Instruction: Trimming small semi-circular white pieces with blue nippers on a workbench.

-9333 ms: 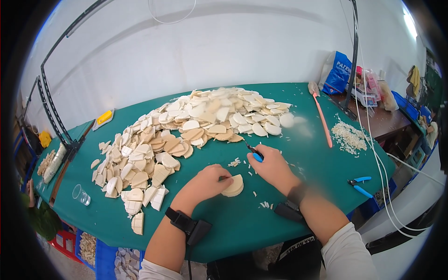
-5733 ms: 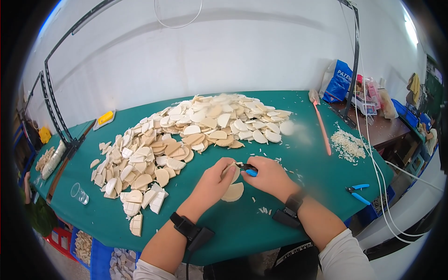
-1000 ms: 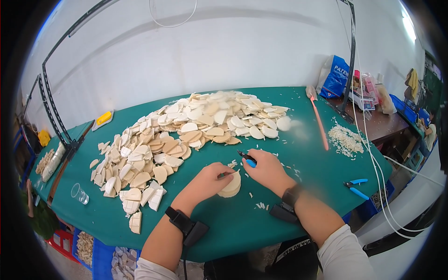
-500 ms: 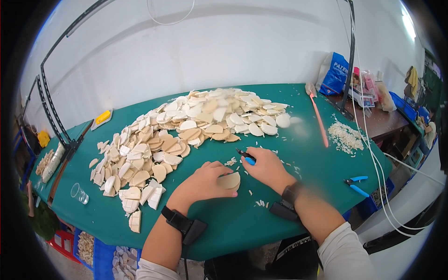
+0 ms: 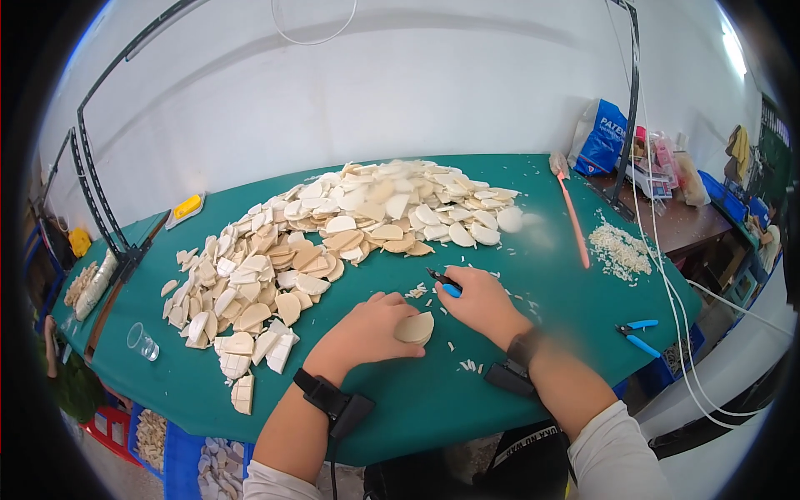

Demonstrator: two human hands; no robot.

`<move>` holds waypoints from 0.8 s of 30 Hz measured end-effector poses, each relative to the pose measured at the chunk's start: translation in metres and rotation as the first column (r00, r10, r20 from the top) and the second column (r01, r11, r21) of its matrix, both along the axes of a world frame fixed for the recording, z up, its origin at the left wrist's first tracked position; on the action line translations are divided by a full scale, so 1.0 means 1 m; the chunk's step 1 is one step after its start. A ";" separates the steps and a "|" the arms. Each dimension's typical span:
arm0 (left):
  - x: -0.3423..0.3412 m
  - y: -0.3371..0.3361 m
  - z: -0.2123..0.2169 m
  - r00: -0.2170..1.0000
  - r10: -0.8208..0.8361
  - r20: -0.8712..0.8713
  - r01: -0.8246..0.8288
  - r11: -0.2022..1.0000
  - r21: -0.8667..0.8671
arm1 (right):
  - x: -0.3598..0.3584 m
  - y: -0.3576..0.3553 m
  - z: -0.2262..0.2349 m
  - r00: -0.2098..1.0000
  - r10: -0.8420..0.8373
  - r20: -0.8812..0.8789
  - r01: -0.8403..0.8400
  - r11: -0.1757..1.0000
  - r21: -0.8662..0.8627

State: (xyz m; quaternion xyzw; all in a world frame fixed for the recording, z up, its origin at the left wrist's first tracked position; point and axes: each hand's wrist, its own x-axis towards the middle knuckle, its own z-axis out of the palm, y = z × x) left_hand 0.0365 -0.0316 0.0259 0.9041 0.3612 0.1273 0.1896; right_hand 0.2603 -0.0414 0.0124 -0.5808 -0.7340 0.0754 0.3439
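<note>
My left hand [image 5: 379, 329] is closed around a flat cream-coloured piece [image 5: 416, 328] with a rounded edge, held just above the green table. In my right hand [image 5: 481, 302] is a pair of nippers [image 5: 450, 288] with blue handles and dark jaws. The jaws point up and left, apart from the piece. Small pale slivers [image 5: 416, 291] lie between my hands, and several more [image 5: 471, 367] are scattered by my right wrist. Beyond both hands spreads a big heap of similar cream and tan pieces [image 5: 333, 242], many of them half-round.
A second blue-handled pair of nippers [image 5: 640, 335] rests at the right. Farther back are a pile of slivers [image 5: 620, 251] and a long pink-handled brush [image 5: 575, 218]. A clear cup [image 5: 142, 342] lies at the left, near a yellow-and-white tray [image 5: 187, 209]. White cables [image 5: 664, 279] hang at the right.
The left fingers have shifted over the piece, which now shows turned and more upright. The right hand with the nippers stays nearly in place. The whole view has moved slightly.
</note>
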 end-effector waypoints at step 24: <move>-0.075 0.017 0.019 0.623 0.781 -0.045 -0.755 0.615 0.228 | -0.002 -0.002 0.002 1.000 -0.002 -0.012 0.002 1.000 0.006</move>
